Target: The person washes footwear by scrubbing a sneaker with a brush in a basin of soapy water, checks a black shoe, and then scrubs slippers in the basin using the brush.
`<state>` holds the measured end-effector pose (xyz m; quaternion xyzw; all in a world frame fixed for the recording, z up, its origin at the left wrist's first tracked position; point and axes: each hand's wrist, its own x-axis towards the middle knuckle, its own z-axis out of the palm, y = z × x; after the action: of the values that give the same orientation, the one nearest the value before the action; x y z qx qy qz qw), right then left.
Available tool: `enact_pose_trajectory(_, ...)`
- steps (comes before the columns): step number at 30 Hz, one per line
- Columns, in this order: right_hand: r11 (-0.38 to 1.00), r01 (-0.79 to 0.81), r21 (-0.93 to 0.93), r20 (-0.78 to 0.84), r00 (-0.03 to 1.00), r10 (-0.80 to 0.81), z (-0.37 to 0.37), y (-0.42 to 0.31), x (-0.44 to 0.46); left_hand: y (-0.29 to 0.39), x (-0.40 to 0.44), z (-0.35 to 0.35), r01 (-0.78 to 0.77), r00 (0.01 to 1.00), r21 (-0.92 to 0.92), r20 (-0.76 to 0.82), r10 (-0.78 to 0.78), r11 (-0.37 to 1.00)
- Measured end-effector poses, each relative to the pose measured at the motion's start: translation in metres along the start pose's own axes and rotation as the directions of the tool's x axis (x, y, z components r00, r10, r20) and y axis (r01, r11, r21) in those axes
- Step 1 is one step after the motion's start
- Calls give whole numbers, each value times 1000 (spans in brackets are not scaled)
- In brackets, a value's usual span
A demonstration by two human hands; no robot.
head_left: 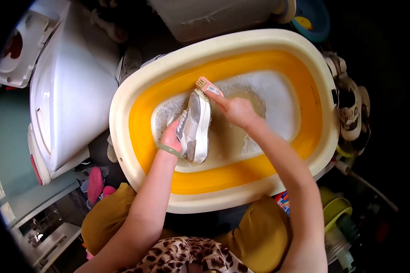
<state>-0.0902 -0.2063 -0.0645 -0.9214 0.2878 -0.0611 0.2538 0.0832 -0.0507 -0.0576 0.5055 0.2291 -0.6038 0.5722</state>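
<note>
My left hand [172, 138] grips a white and grey sneaker [197, 129] from its left side, holding it over soapy water. A pale green bangle circles that wrist. In my right hand [239, 112] is a pink scrub brush [210, 88], its bristles against one end of the sneaker. Both hands are inside a large cream and yellow basin [228, 181] with cloudy, foamy water [273, 98] at the bottom. The fingertips of my left hand are partly hidden behind the sneaker.
A white toilet [73, 86] stands left of the basin. Several more shoes [349, 109] lie along its right side. Behind it is a pale box-like container [214, 18], with a blue bowl [313, 20] at the back right. A yellow-green container [336, 210] sits at the lower right.
</note>
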Motion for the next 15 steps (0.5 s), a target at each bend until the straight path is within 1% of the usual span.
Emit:
enact_pose_trajectory(2,1000,-1,28,34,999,0,-2,-7,-13,-1,-3,-1,-13,999,3,-31,13,1000)
enact_pose_trajectory(4,998,-42,37,227,973,33,-4,-27,-46,2,-13,9,-21,1000,-54,-19,20,998)
enact_pose_trajectory(5,995,-4,104,281,959,-26,4,-37,-70,1,-12,9,-15,999,-69,-30,13,998)
enact_pose_trajectory(6,984,27,176,327,941,-85,13,-44,-91,1,-10,10,-35,998,-31,-48,34,999)
enact_pose_trajectory(7,983,27,179,335,938,-87,8,-48,-102,1,-8,10,-57,997,12,-60,58,998)
enact_pose_trajectory(8,971,17,237,334,938,-98,0,-49,-109,-4,-7,9,-58,997,7,-59,59,998)
enact_pose_trajectory(9,956,8,294,332,937,-110,-9,-45,-113,-11,-6,8,-109,993,25,44,108,994)
enact_pose_trajectory(10,956,7,293,335,936,-110,-18,-35,-116,-19,-10,12,-157,978,42,145,149,987)
enact_pose_trajectory(11,948,-111,299,303,953,16,-27,-21,-116,-34,-16,18,-265,955,127,174,241,956)
enact_pose_trajectory(12,926,-224,305,270,952,142,-36,-9,-114,-50,-18,21,-400,907,258,245,341,879)
enact_pose_trajectory(13,928,-225,297,271,952,144,-46,-1,-109,-63,-21,24,-475,875,373,295,383,797)
enact_pose_trajectory(14,835,-341,432,195,939,283,-57,6,-103,-73,-22,27,-543,838,473,351,418,694)
enact_pose_trajectory(15,708,-422,566,139,896,422,-63,11,-100,-79,-19,30,-546,836,465,353,420,697)
